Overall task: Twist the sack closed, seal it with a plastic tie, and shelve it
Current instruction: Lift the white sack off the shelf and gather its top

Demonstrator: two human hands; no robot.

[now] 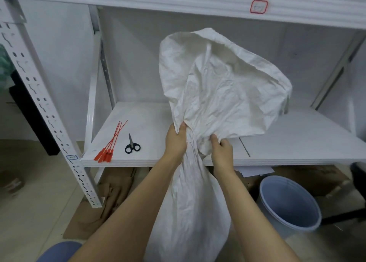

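A white woven sack stands in front of me, its lower part full and its neck gathered at shelf height. Above the neck the loose top billows up wide and open. My left hand is clenched around the gathered neck from the left. My right hand pinches the fabric just right of the neck. Several red plastic ties lie in a bundle near the front left corner of the white shelf. None is in my hands.
Black-handled scissors lie beside the ties. A perforated white upright stands at the left. Below the shelf are flattened cardboard and a blue-grey bucket at the right. An upper shelf rail runs overhead.
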